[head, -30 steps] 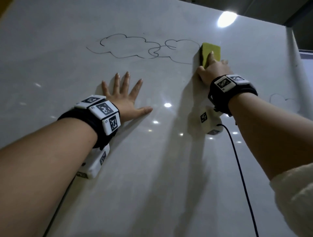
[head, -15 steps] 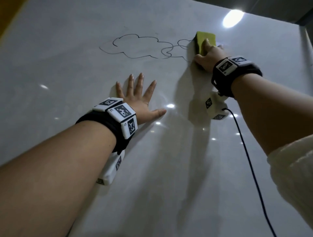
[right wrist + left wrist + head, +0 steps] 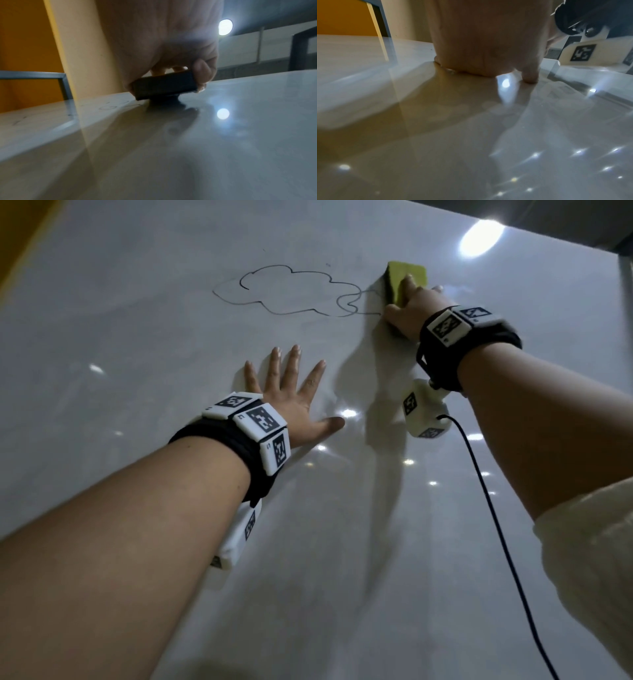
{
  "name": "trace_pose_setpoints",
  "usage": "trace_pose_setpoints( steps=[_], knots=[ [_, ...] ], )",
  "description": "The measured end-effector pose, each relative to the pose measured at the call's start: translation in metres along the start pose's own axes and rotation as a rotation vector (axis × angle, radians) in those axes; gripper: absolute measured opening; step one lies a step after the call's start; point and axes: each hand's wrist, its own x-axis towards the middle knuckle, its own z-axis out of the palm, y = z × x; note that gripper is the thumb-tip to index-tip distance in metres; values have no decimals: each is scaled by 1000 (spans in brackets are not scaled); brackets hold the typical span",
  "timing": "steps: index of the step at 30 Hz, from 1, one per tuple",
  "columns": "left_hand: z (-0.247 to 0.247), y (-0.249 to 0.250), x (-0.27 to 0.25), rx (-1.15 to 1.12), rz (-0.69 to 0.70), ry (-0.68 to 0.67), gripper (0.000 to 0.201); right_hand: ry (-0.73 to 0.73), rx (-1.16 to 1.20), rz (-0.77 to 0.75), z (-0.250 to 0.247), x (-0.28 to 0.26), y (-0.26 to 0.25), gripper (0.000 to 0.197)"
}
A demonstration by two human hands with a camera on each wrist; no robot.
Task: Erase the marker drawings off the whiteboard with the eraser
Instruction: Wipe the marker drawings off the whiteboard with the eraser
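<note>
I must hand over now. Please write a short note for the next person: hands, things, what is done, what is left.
Left hand: open, flat on the whiteboard.
Right hand: grips the yellow eraser, pressed to the board at the right end of the cloud drawing.
Done: nothing I can confirm.
Left: wipe leftward over the whole outline.

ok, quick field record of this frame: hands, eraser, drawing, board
left hand: flat on the whiteboard, fingers spread, holds nothing
right hand: grips the eraser, presses it to the board
eraser: yellow top, dark underside, at the right end of the drawing
drawing: black cloud-like outline, left of the eraser, still there
cable: black, runs down from the right wrist unit
</note>
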Motion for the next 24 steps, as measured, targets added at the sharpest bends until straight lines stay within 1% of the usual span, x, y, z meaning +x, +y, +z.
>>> trace_pose_setpoints(
  steps=[5, 7, 10, 12, 15, 16, 18, 20, 21, 22, 24],
  knots=[
    [-1, 0, 0, 4, 7, 4, 89, -10, -92, -150, 14, -20, -8, 68],
    [0, -1, -1, 7, 9, -8, 89, -4, -112, -122, 11, -18, 0, 67],
    [2, -3, -2, 12, 17, -10, 89, -26, -37, -18, 6, -20, 6, 69],
    [1, -4, -2, 21, 14, -14, 90, -37, -22, -50, 11, -30, -3, 70],
    [0, -3, -3, 37, 15, -16, 90, -37, -87, -166, 18, -41, -12, 69],
    [-1, -4, -3, 42, 22, -13, 90, -35, -107, -181, 16, -41, -10, 68],
    [-1, -8, -5, 40, 43, 3, 90, -29, -118, -146, 11, -39, -5, 67],
    [0, -14, -8, 46, 58, 20, 89, -28, -75, -73, 10, -40, -7, 67],
    [1, -16, -9, 51, 57, 28, 89, -30, -52, -60, 12, -44, -11, 68],
    [3, -18, -11, 52, 50, 36, 90, -31, -46, -72, 16, -47, -16, 69],
    [6, -20, -12, 37, 26, 57, 95, -24, -78, -144, 23, -53, -23, 70]
  ],
)
